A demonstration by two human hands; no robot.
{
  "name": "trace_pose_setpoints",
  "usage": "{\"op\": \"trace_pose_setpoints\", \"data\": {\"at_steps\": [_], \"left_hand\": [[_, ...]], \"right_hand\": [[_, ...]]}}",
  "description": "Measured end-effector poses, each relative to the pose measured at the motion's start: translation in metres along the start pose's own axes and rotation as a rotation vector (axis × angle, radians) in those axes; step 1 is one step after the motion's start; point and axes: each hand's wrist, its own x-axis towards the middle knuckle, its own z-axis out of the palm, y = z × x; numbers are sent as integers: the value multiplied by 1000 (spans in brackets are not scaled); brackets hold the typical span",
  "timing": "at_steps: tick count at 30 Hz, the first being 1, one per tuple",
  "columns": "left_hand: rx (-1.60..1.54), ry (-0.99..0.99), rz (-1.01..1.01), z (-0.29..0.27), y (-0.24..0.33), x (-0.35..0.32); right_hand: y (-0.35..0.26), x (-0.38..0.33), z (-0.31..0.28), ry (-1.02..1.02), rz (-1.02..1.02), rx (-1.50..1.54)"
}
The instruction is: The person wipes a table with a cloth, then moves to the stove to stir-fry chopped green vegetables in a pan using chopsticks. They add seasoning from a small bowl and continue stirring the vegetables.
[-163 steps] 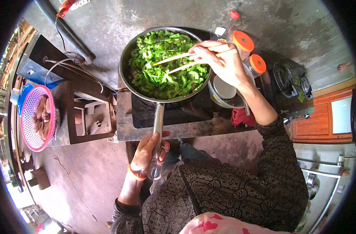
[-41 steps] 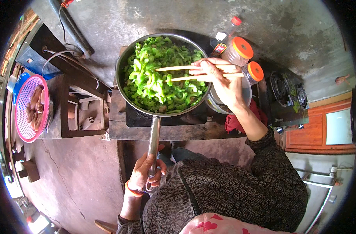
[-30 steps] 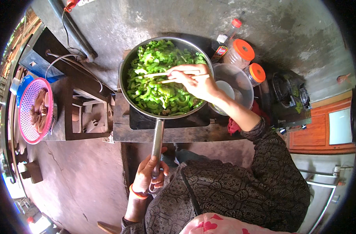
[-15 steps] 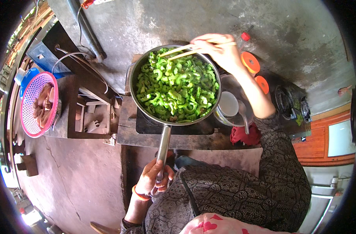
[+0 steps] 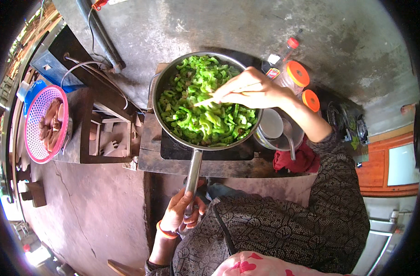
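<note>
1. Both hands are busy: the left hand (image 5: 182,214) is wrapped tight around the pan handle (image 5: 193,177), and the right hand (image 5: 253,89) pinches chopsticks (image 5: 210,99), tips down in the greens (image 5: 203,103).
2. Those greens fill the pan (image 5: 160,119), which sits on a dark burner (image 5: 173,149) between the two hands.
3. To stir well, I judge the left grip should keep the pan steady while the chopsticks turn pieces from the rim toward the middle, low enough that nothing tips over the edge.
4. Just right of the right hand stand a metal bowl (image 5: 276,138), a red cloth (image 5: 295,161) and two orange-lidded jars (image 5: 296,76).
5. Well left of the left hand, a pink basket (image 5: 33,110) holds pale pieces.
6. Underneath is a rough worktop (image 5: 228,168), with stained concrete (image 5: 90,202) around it.
</note>
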Motion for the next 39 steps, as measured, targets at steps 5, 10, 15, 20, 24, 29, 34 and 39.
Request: {"op": "trace_pose_setpoints", "data": {"at_steps": [5,10,15,20,24,29,34,39], "left_hand": [[-11,11,-9,-1,-1,-2],[-44,-13,-29,-2,0,-4],[-45,4,-45,3,-2,-3],[-6,17,-23,5,-3,-2],[-51,-9,-7,3,-5,-1],[-24,-1,2,3,-6,-2],[-25,26,-14,5,-4,-4],[4,45,-18,6,-4,-3]], "right_hand": [[-11,-24,-41,223,228,65],[42,-1,-48,423,137,-108],[84,27,-15,390,229,-31],[70,27,18,248,40,38],[33,5,23,138,123,41],[-7,-19,1,130,71,37],[-38,-22,-8,303,140,264],[-45,-6,44,148,-61,92]]}}
